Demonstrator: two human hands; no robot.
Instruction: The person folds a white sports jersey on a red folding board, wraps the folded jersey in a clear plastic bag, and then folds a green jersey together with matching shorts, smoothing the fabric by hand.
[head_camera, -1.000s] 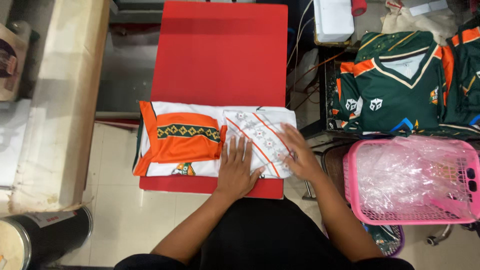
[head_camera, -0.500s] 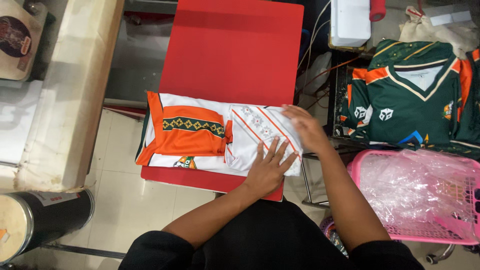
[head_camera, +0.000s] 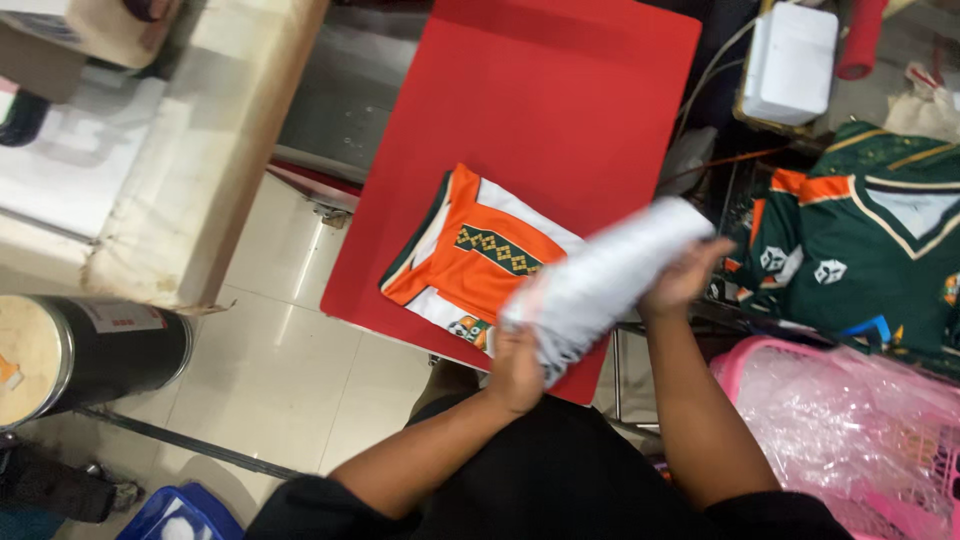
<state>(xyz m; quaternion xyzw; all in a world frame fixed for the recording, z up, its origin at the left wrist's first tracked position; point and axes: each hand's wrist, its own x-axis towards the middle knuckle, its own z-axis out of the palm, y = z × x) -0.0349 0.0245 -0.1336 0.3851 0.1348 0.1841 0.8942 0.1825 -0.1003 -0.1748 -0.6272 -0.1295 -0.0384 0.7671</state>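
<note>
Item: folded orange-and-white jersey (head_camera: 480, 262), near edge of red desk (head_camera: 560, 110). Its white right half, motion-blurred, is lifted by both hands: left hand (head_camera: 518, 368) closed on the near end, right hand (head_camera: 680, 278) cupped at the far end, forearms angled inward. Risk, as judged: fold may be skewed or garment dragged off the near edge.
</note>
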